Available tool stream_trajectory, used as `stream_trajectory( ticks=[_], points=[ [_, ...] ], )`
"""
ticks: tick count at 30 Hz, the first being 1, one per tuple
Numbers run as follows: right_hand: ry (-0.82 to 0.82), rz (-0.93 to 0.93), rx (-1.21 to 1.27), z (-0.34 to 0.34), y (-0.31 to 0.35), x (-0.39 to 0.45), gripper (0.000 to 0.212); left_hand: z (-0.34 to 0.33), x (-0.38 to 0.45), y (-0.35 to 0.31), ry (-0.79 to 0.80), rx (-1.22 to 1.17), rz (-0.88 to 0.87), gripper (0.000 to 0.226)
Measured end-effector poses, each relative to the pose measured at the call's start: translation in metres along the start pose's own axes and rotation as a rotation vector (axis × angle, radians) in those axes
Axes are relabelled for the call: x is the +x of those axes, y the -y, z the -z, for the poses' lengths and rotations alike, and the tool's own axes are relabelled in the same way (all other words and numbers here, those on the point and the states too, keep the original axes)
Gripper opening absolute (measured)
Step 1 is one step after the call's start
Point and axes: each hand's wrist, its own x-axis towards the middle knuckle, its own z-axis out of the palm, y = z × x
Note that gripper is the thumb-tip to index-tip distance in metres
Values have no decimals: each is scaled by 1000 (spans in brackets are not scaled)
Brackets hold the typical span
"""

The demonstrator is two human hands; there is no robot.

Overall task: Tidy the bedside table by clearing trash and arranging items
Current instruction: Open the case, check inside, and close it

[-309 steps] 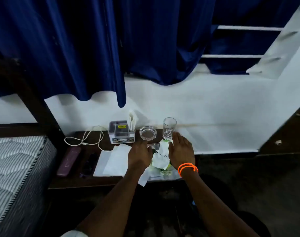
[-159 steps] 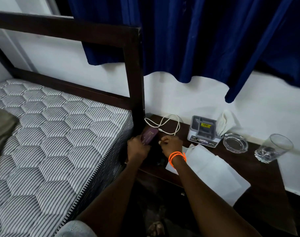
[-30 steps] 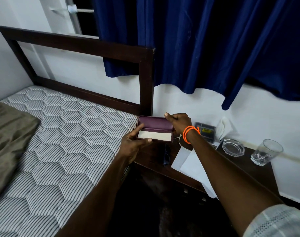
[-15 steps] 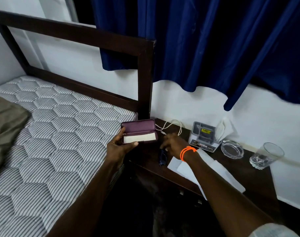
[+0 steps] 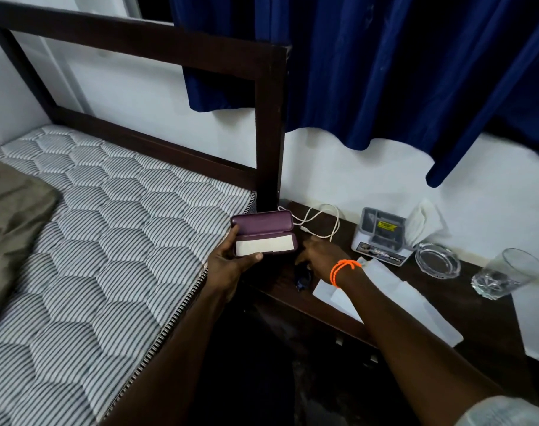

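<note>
My left hand (image 5: 231,262) holds an open purple glasses case (image 5: 263,232) with a pale lining, above the gap between the mattress and the dark wooden bedside table (image 5: 483,327). My right hand (image 5: 320,256), with an orange band at the wrist, rests palm down on the table's left part, its fingers over a pair of dark glasses (image 5: 303,279); whether it grips them is hidden. White sheets of paper (image 5: 394,299) lie in the table's middle.
On the table's back edge lie a white cable (image 5: 320,222), a grey tissue holder (image 5: 382,235), a glass ashtray (image 5: 437,264) and a drinking glass (image 5: 505,276). The striped mattress (image 5: 92,241) and dark headboard post (image 5: 269,127) stand to the left. A blue curtain hangs above.
My right hand let go of the case lid and dropped to the glasses on the table. My left hand lowered the open case slightly.
</note>
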Motion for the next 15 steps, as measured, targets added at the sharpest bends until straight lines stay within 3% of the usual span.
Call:
stream_trajectory(
  ticks=[9, 15],
  points=[
    [-51, 26, -3, -9, -6, -5, 31, -2, 4, 12, 4, 13, 18, 92],
    [-128, 24, 41, 0, -8, -17, 33, -2, 5, 11, -22, 27, 2, 91]
  ],
)
